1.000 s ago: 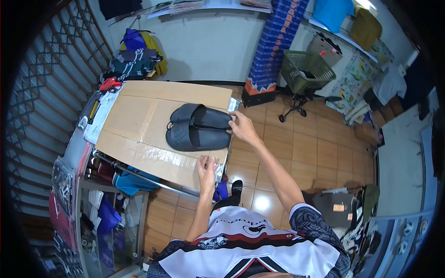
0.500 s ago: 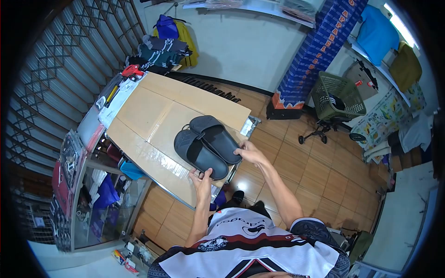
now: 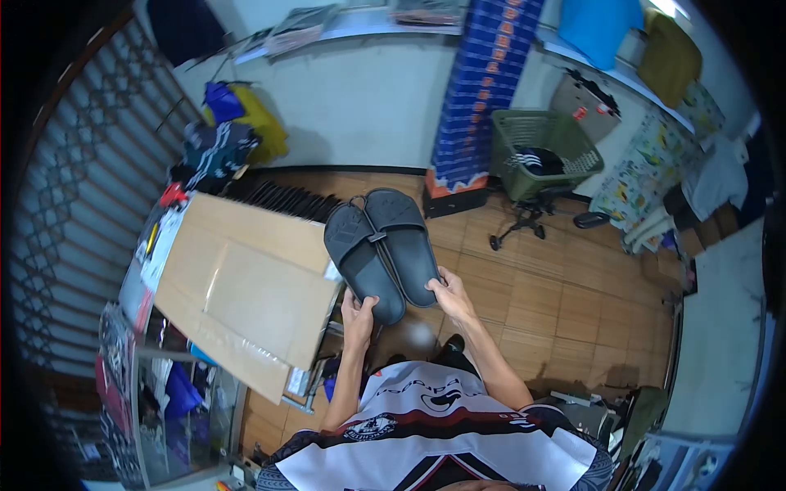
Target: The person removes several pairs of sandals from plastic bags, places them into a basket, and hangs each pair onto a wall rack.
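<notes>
Left hand (image 3: 358,321) closed on heel end of left slide (image 3: 363,263), thumb on top of footbed, fingers under or at the outer edge, partly hidden. Right hand (image 3: 453,297) same grip on heel end of right slide (image 3: 407,245), thumb on top. Neither hand wide; both narrowed on the soles.

Good handling, my judgement: pinch both heels evenly, thumbs flat, wrists level, since the weight of the strap ends hangs out past the grip and could tip them down. Move both hands together; the slides look linked by a small tag (image 3: 377,237) between the straps, so pulling them apart could strain it. Firm but light should do; the soles look like rubbery foam.

Slides lie just ahead of both hands, side by side, straps farthest out, heels nearest the body, toe ends fanned slightly left. Held up off any surface, as far as I can tell. Cardboard sheet (image 3: 246,295) is left of left hand, near the left slide's outer edge; contact unclear. Tiled floor (image 3: 524,278) right of right hand. Farther out, ahead and right of the hands: green basket (image 3: 553,178), blue pillar (image 3: 489,98).
</notes>
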`<state>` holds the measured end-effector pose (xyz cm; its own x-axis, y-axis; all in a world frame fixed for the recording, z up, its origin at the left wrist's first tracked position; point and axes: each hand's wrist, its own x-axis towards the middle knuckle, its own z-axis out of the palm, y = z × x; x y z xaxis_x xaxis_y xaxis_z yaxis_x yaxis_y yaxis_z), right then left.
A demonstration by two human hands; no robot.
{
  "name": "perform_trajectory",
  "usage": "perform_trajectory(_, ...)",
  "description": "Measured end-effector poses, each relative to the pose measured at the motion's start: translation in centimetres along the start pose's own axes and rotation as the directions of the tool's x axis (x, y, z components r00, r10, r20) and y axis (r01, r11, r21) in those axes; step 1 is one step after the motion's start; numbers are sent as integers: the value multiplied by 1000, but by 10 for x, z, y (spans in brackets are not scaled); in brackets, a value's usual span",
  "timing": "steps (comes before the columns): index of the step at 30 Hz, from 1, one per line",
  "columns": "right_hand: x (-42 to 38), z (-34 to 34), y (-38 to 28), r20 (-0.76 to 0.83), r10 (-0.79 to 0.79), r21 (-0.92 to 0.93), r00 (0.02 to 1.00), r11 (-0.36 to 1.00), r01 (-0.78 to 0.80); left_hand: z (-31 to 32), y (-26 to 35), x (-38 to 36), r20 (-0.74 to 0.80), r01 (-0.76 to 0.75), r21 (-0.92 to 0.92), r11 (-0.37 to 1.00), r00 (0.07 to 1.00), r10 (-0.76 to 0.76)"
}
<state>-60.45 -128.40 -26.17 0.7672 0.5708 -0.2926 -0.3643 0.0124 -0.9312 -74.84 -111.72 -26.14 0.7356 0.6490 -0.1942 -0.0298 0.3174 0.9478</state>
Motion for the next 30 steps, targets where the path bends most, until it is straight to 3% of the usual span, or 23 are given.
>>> perform_trajectory(4, -4, -88, -15, -112, -49, 46, 993, 997, 54, 97, -7, 15, 134, 105, -33, 994, 986, -99)
perform_trajectory(5, -2, -108, -14, -140, -69, 55, 988, 996, 77, 117, -16, 21, 169, 73, 61, 995, 982, -82)
perform_trajectory(9, -1, -182, -19, -289, 9, 57, 957, 998, 7, 189, -60, 46, 254, 224, 38, 974, 940, -226)
perform_trajectory(14, 5, -246, -36, -418, 50, 81, 907, 997, -17, 267, -74, 68, 323, 212, 176, 961, 910, -260)
perform_trajectory(16, 18, -275, -38, -436, 66, 95, 898, 995, -27, 298, -64, 78, 332, 229, 241, 943, 894, -302)
perform_trajectory(19, 42, -306, -52, -464, 74, 93, 883, 995, -35, 325, -100, 125, 398, 190, 253, 949, 874, -281)
perform_trajectory(23, 93, -354, -51, -495, 54, 72, 867, 997, -21, 376, -125, 173, 413, 291, 222, 931, 836, -360)
perform_trajectory(26, 124, -374, -83, -602, 57, 59, 796, 998, -27, 419, -127, 213, 428, 320, 256, 912, 809, -404)
perform_trajectory(29, 160, -410, -103, -570, 164, 157, 805, 984, -89, 458, -141, 258, 492, 354, 198, 914, 771, -405)
perform_trajectory(30, 173, -415, -110, -589, 162, 168, 791, 983, -76, 473, -136, 268, 462, 380, 261, 887, 758, -461)
